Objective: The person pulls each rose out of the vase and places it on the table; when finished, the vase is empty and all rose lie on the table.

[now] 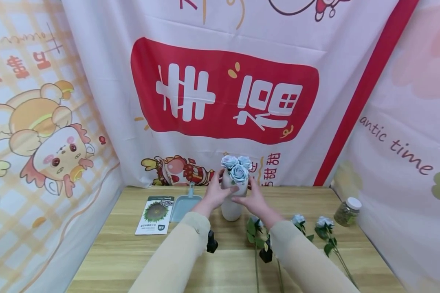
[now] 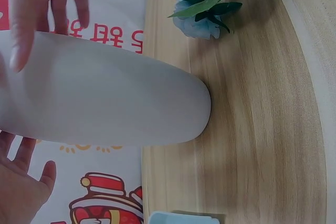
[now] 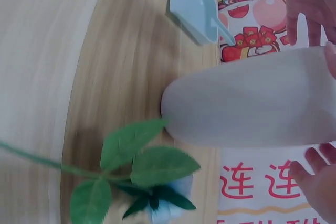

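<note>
A tall pale vase (image 1: 232,205) stands upright on the wooden table, with light blue roses (image 1: 238,173) at its mouth. On its left side, my left hand (image 1: 217,191) holds the upper body, thumb across the front. From the other side my right hand (image 1: 254,199) holds it too, its thumb pointing at the left one. In the left wrist view the vase (image 2: 121,95) fills the middle, its base at the tabletop. The right wrist view shows the vase (image 3: 252,98) between both hands. The vase's far side and the stems inside it are hidden.
Left of the vase lie a blue dustpan (image 1: 185,205) and a seed packet (image 1: 155,215) with a sunflower. Several loose blue roses (image 1: 324,223) with long green stems lie on the right. A lidded jar (image 1: 347,211) stands near the right edge. A printed cloth (image 1: 220,28) hangs behind.
</note>
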`<action>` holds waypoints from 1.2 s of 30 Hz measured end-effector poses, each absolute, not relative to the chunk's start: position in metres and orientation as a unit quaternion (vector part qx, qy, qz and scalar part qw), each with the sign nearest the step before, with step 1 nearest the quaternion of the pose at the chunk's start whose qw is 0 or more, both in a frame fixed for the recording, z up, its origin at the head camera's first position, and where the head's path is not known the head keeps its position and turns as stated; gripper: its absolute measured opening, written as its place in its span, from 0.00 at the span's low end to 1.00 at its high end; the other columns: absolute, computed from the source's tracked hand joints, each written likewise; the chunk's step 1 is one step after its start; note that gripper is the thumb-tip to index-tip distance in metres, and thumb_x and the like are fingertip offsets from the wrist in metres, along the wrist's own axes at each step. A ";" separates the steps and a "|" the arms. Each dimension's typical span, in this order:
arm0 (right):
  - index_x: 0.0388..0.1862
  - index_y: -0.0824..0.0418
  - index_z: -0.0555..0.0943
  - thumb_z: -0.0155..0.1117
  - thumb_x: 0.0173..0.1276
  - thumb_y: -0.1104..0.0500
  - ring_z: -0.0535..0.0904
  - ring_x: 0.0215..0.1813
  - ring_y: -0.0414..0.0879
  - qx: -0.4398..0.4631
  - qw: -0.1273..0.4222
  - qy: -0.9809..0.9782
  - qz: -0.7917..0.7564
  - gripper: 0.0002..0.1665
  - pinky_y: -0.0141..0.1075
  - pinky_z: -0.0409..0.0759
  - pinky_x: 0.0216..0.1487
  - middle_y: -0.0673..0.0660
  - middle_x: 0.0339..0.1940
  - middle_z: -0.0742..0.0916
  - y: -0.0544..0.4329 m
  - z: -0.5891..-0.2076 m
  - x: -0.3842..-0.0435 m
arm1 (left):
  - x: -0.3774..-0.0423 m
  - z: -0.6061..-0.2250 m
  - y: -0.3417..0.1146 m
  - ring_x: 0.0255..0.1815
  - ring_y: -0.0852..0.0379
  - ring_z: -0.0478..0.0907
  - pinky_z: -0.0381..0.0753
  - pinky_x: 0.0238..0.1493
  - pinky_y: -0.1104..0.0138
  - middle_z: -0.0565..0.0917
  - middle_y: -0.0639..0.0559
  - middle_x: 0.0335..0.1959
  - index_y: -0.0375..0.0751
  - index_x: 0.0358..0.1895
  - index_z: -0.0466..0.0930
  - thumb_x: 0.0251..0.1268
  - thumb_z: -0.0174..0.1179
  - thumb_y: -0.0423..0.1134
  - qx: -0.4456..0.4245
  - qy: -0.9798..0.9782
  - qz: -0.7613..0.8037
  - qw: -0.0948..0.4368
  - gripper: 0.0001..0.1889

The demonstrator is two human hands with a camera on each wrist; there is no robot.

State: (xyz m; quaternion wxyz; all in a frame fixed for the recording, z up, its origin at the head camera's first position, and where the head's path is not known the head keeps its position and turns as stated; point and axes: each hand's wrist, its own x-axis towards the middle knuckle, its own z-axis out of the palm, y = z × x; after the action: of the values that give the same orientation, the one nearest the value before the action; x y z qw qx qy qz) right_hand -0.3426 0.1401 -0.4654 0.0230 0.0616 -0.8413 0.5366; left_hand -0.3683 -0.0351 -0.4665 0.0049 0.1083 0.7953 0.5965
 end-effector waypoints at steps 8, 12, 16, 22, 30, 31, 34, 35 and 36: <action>0.79 0.53 0.52 0.82 0.51 0.57 0.59 0.74 0.59 0.067 0.053 -0.817 0.570 0.64 0.55 0.57 0.72 0.61 0.76 0.65 0.136 -0.479 -0.349 | -0.366 -0.465 -0.032 0.71 0.46 0.63 0.69 0.65 0.48 0.63 0.49 0.73 0.54 0.76 0.54 0.55 0.73 0.54 0.105 0.791 0.602 0.012 0.48; 0.78 0.50 0.53 0.83 0.49 0.50 0.60 0.73 0.58 0.044 0.048 -0.818 0.572 0.64 0.56 0.60 0.71 0.59 0.75 0.65 0.136 -0.484 -0.351 | -0.365 -0.463 -0.030 0.71 0.45 0.63 0.69 0.65 0.48 0.63 0.48 0.73 0.52 0.77 0.53 0.56 0.72 0.53 0.110 0.792 0.601 0.009 0.48; 0.78 0.46 0.54 0.84 0.47 0.46 0.61 0.73 0.57 0.021 0.048 -0.823 0.565 0.65 0.56 0.62 0.70 0.56 0.75 0.66 0.134 -0.485 -0.352 | -0.364 -0.459 -0.032 0.72 0.44 0.61 0.68 0.66 0.48 0.62 0.47 0.74 0.51 0.77 0.54 0.58 0.72 0.52 0.112 0.787 0.606 0.014 0.47; 0.78 0.46 0.56 0.84 0.47 0.51 0.62 0.73 0.57 0.010 0.048 -0.823 0.566 0.64 0.56 0.62 0.70 0.55 0.75 0.67 0.131 -0.484 -0.352 | -0.361 -0.447 -0.036 0.73 0.40 0.59 0.63 0.69 0.47 0.61 0.44 0.75 0.45 0.77 0.57 0.61 0.71 0.42 0.113 0.766 0.633 0.013 0.44; 0.76 0.50 0.59 0.84 0.49 0.54 0.67 0.69 0.56 0.024 0.068 -0.827 0.557 0.59 0.54 0.66 0.68 0.58 0.71 0.71 0.130 -0.485 -0.352 | -0.348 -0.437 -0.014 0.57 0.42 0.71 0.71 0.61 0.50 0.71 0.44 0.53 0.38 0.42 0.74 0.49 0.76 0.38 0.039 0.820 0.548 -0.161 0.21; 0.75 0.51 0.59 0.84 0.49 0.54 0.67 0.69 0.56 0.027 0.072 -0.827 0.557 0.59 0.53 0.66 0.68 0.58 0.71 0.72 0.130 -0.486 -0.353 | -0.345 -0.436 -0.011 0.57 0.43 0.71 0.71 0.62 0.50 0.71 0.45 0.52 0.39 0.39 0.75 0.49 0.77 0.37 0.036 0.821 0.542 -0.174 0.19; 0.74 0.53 0.60 0.84 0.48 0.57 0.68 0.68 0.56 0.032 0.078 -0.824 0.560 0.58 0.53 0.67 0.67 0.60 0.70 0.72 0.129 -0.486 -0.352 | -0.341 -0.435 -0.006 0.58 0.45 0.70 0.68 0.64 0.49 0.72 0.47 0.50 0.43 0.36 0.80 0.47 0.78 0.36 0.032 0.815 0.540 -0.210 0.15; 0.75 0.54 0.60 0.84 0.48 0.57 0.68 0.68 0.56 0.034 0.080 -0.824 0.561 0.58 0.53 0.67 0.68 0.60 0.70 0.72 0.129 -0.486 -0.352 | -0.340 -0.434 -0.005 0.58 0.46 0.70 0.67 0.64 0.50 0.72 0.48 0.50 0.44 0.37 0.81 0.47 0.78 0.37 0.030 0.815 0.537 -0.217 0.15; 0.76 0.54 0.59 0.83 0.49 0.58 0.67 0.69 0.56 0.032 0.079 -0.823 0.562 0.59 0.53 0.67 0.68 0.60 0.71 0.71 0.129 -0.485 -0.352 | -0.339 -0.434 -0.004 0.57 0.46 0.69 0.66 0.63 0.50 0.72 0.48 0.50 0.45 0.37 0.83 0.47 0.78 0.38 0.031 0.815 0.533 -0.224 0.15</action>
State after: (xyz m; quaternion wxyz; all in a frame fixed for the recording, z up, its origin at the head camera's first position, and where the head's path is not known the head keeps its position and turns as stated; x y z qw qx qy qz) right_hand -0.3519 0.1286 -0.4854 0.0795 0.0325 -0.8229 0.5616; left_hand -0.3394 -0.0042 -0.4336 -0.2236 0.0305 0.8155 0.5330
